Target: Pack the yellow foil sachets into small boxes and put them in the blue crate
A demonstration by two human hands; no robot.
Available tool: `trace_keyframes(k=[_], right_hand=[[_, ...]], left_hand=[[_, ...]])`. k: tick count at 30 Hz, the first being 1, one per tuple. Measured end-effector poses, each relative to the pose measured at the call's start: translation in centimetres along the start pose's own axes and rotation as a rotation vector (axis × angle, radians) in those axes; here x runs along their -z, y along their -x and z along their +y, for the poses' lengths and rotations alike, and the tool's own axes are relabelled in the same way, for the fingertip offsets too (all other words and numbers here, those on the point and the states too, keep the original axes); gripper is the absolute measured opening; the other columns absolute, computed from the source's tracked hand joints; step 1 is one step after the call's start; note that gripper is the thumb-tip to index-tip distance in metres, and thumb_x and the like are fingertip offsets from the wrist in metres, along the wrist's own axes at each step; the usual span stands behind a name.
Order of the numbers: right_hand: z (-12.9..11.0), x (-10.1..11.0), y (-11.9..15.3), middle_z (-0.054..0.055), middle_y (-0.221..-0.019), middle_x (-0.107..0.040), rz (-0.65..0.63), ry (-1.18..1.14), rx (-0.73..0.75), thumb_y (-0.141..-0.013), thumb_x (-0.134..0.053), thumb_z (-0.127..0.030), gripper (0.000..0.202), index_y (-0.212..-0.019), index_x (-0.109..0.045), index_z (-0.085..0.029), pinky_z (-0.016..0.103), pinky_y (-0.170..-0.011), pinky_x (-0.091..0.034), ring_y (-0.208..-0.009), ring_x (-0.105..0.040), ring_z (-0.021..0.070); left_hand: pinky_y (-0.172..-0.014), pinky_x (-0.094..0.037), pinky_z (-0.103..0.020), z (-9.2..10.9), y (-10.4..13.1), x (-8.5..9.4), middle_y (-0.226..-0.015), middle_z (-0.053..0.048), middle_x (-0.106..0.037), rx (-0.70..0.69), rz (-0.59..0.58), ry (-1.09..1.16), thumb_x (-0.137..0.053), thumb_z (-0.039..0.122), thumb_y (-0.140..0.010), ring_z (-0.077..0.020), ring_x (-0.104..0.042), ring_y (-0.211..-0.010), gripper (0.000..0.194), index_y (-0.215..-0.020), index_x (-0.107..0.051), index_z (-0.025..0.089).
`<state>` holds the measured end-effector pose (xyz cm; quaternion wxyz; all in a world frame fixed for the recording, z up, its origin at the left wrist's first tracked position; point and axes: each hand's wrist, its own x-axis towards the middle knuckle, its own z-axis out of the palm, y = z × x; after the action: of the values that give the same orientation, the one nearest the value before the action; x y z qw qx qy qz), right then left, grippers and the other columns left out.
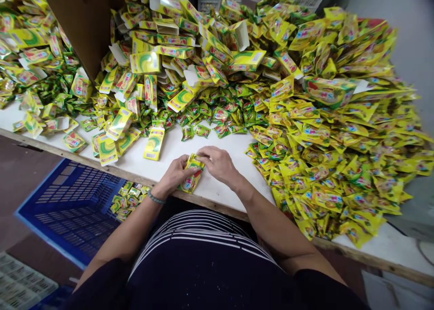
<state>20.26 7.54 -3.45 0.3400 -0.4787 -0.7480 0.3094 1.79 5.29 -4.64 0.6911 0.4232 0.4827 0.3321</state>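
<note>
Near the table's front edge, my left hand (pixel 176 173) is closed around a small yellow candy box (pixel 192 180), thumb across its printed face. At the box's upper end the fingers of my right hand (pixel 217 162) are pinched together on its edge. Whether a flap or a packet lies between those fingertips is hidden. A little beyond my hands lie a few small green candy packets (pixel 202 130). To their left a yellow box (pixel 154 143) rests flat on the white tabletop (pixel 233 192).
A large heap of yellow packets (pixel 325 156) covers the right side. Behind my hands, cartons (pixel 145 62) are piled over green packets. A brown cardboard panel (pixel 79 25) stands at the left. Below the edge, a blue crate (pixel 77 206) holds several filled boxes (pixel 127 199).
</note>
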Motion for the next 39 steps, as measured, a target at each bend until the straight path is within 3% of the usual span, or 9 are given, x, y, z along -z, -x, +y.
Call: trace_keyframes(k=[6, 10, 16, 21, 23, 27, 30, 35, 39], right_hand=[[-0.8, -1.3, 0.1, 0.008, -0.102, -0.073, -0.046, 0.045, 0.047, -0.091, -0.061, -0.021, 0.010, -0.097, -0.068, -0.023, 0.042, -0.096, -0.041, -0.105, -0.062, 0.0241], [-0.8, -2.1, 0.1, 0.006, -0.098, -0.074, -0.126, 0.006, 0.035, -0.092, -0.060, -0.023, 0.014, -0.106, -0.063, -0.023, 0.044, -0.100, -0.038, -0.112, -0.060, 0.0251], [0.0, -1.6, 0.0, 0.008, -0.116, -0.071, -0.251, -0.256, -0.057, -0.093, -0.057, -0.026, 0.028, -0.121, -0.059, -0.022, 0.037, -0.091, -0.049, -0.099, -0.069, 0.0194], [1.2, -1.2, 0.2, 0.007, -0.109, -0.073, -0.026, -0.359, -0.102, -0.083, -0.071, -0.035, 0.030, -0.110, -0.069, -0.022, 0.038, -0.094, -0.052, -0.106, -0.066, 0.0206], [1.4, -1.6, 0.3, 0.007, -0.105, -0.075, -0.109, -0.382, -0.122, -0.078, -0.076, -0.038, 0.029, -0.101, -0.075, -0.021, 0.038, -0.089, -0.054, -0.097, -0.068, 0.0208], [1.3, -2.9, 0.6, 0.007, -0.104, -0.078, -0.259, -0.473, -0.164, -0.081, -0.073, -0.039, 0.031, -0.107, -0.077, -0.021, 0.038, -0.089, -0.056, -0.092, -0.071, 0.0215], [1.2, -3.4, 0.8, 0.006, -0.106, -0.078, -0.228, -0.442, -0.152, -0.085, -0.069, -0.036, 0.025, -0.104, -0.079, -0.024, 0.039, -0.093, -0.055, -0.098, -0.072, 0.0230], [1.2, -4.1, 0.9, 0.006, -0.093, -0.078, -0.085, -0.393, -0.167, -0.085, -0.067, -0.036, 0.022, -0.097, -0.080, -0.023, 0.035, -0.082, -0.056, -0.086, -0.071, 0.0209], [0.9, -4.1, 0.9, 0.003, -0.090, -0.077, 0.032, -0.376, -0.188, -0.081, -0.071, -0.034, 0.038, -0.116, -0.074, -0.022, 0.032, -0.077, -0.057, -0.078, -0.069, 0.0172]], left_hand=[[-0.075, -0.050, -0.029, 0.8, 0.9, 1.1, -0.090, -0.004, -0.071, -0.035, -0.018, -0.096, -0.086, 0.041, -0.066, -0.0165, -0.065, -0.081, 0.046, -0.096, -0.066, 0.014], [-0.072, -0.051, -0.028, 0.7, 1.9, 2.0, -0.083, -0.002, -0.071, -0.055, 0.020, -0.150, -0.086, 0.040, -0.068, -0.0159, -0.066, -0.076, 0.056, -0.110, -0.060, 0.015], [-0.069, -0.052, -0.027, -1.1, 2.3, 2.5, -0.083, 0.000, -0.072, -0.147, 0.146, -0.185, -0.083, 0.042, -0.072, -0.0154, -0.068, -0.071, 0.069, -0.125, -0.043, 0.023], [-0.072, -0.053, -0.028, -1.3, 3.0, 2.6, -0.087, -0.002, -0.071, -0.231, 0.209, -0.213, -0.076, 0.044, -0.079, -0.0162, -0.068, -0.077, 0.058, -0.125, -0.049, 0.021], [-0.073, -0.053, -0.028, -1.1, 3.3, 2.6, -0.088, -0.002, -0.071, -0.253, 0.211, -0.214, -0.073, 0.044, -0.081, -0.0164, -0.068, -0.078, 0.057, -0.127, -0.050, 0.020], [-0.069, -0.051, -0.026, -1.2, 3.3, 2.9, -0.089, -0.002, -0.069, -0.259, 0.208, -0.292, -0.068, 0.043, -0.085, -0.0148, -0.066, -0.075, 0.048, -0.126, -0.057, 0.020], [-0.060, -0.047, -0.023, -1.4, 3.0, 3.3, -0.086, 0.000, -0.067, -0.242, 0.210, -0.368, -0.067, 0.043, -0.086, -0.0122, -0.062, -0.066, 0.040, -0.118, -0.062, 0.021], [-0.058, -0.044, -0.022, -0.9, 2.8, 3.1, -0.081, 0.001, -0.065, -0.229, 0.191, -0.276, -0.071, 0.044, -0.082, -0.0114, -0.059, -0.063, 0.036, -0.108, -0.061, 0.021], [-0.061, -0.046, -0.023, -0.6, 2.7, 2.9, -0.079, 0.001, -0.066, -0.213, 0.185, -0.174, -0.075, 0.045, -0.078, -0.0116, -0.060, -0.065, 0.038, -0.102, -0.058, 0.020]])
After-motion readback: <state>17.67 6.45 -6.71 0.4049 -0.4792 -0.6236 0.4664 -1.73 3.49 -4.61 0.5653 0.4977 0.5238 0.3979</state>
